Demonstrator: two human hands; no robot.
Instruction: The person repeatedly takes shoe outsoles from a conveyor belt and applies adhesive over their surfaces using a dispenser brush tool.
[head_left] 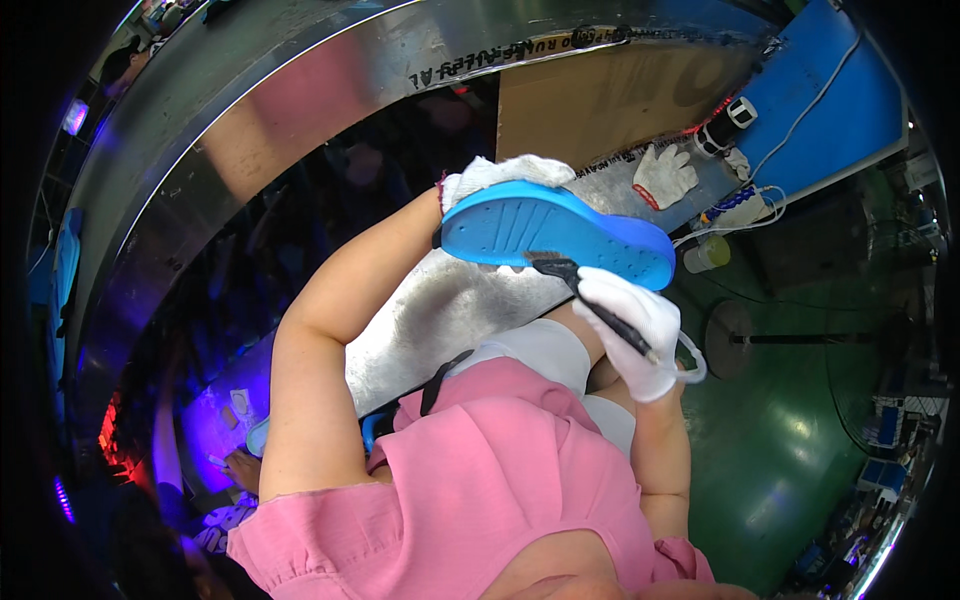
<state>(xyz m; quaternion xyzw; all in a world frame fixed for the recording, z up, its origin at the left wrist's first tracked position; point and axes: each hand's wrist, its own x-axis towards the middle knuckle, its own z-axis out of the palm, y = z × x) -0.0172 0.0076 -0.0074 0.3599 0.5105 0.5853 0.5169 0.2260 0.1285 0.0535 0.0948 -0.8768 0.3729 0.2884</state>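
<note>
Over green floor point(750, 430), room rightward; clasping blue sole point(560, 232) by far edge with left hand point(505, 174), black brush point(556, 266) with right hand point(634, 330).

Worn up on the head, the one wide camera looks steeply down, close over the pink top point(500, 440), with the left hand point(510, 173) and right hand point(640, 325) a bit farther out. It faces away across the bench point(440, 315) to the cardboard point(590, 100) on the far side, taking in floor point(780, 450) at right, straight edges bowing outward.
</note>
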